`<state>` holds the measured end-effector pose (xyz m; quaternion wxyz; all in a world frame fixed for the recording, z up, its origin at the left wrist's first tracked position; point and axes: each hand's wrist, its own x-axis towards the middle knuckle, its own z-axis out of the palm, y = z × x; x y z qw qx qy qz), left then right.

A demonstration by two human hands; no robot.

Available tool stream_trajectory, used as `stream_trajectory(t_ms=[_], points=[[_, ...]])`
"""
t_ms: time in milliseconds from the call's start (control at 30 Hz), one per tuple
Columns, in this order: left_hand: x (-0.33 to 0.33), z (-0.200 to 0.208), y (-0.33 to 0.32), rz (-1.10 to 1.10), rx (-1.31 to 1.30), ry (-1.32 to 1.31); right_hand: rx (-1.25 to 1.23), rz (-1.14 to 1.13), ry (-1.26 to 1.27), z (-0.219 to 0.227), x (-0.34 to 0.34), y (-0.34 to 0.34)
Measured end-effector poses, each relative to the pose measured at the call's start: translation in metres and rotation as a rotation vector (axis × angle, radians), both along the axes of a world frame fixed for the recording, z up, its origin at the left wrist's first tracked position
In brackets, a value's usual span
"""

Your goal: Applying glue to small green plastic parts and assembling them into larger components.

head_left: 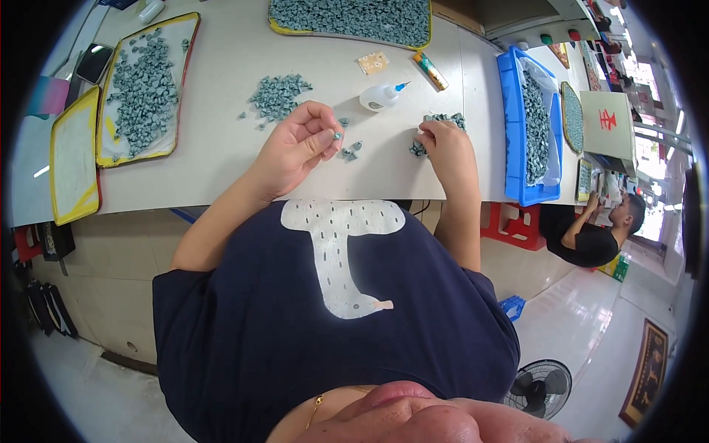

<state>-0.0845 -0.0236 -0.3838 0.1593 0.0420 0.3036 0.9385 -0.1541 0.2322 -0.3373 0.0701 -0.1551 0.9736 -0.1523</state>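
Left hand (299, 144) raised off white tabletop (221, 148), thumb and forefinger pinched on one small grey-green plastic piece (337, 136) | right hand (445, 144) palm-down, fingertips on small cluster of same pieces (436, 122), grip unclear | loose pieces (350, 151) lie between hands, nearer left | squeeze bottle (380, 96) just beyond.

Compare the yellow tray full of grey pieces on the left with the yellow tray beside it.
The loaded tray carries a heap of grey pieces; the near tray shows only its pale liner. The loaded tray lies farther up the table; the near tray overhangs the table's front edge. Both have yellow rims.
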Motion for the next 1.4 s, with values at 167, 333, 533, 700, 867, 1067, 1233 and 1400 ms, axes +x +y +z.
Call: stream_trajectory(t_ms=[167, 333, 533, 700, 867, 1067, 1233, 1400], points=[[0.0, 0.0, 0.0, 0.007, 0.005, -0.017, -0.026, -0.054, 0.01, -0.005, 0.002, -0.006], [-0.001, -0.003, -0.003, 0.007, 0.021, -0.025, -0.104, -0.015, -0.008, -0.004, -0.002, -0.007], [-0.002, -0.002, -0.004, 0.015, 0.012, -0.017, -0.061, 0.021, -0.028, 0.001, 0.007, -0.002], [-0.001, -0.002, -0.002, 0.001, 0.016, 0.014, -0.022, 0.022, -0.05, -0.002, 0.006, -0.002], [0.0, 0.001, -0.003, -0.003, 0.031, 0.034, 0.01, -0.011, -0.068, 0.0, 0.003, -0.009], [0.002, 0.001, -0.006, -0.004, 0.029, 0.028, -0.357, 0.114, -0.102, 0.025, 0.012, -0.034], [0.003, 0.001, -0.002, -0.034, 0.065, 0.059, -0.7, 0.28, -0.127, 0.024, 0.025, -0.062], [0.004, 0.003, -0.008, -0.029, 0.172, 0.034, -0.996, 0.134, -0.33, 0.018, 0.036, -0.087]])
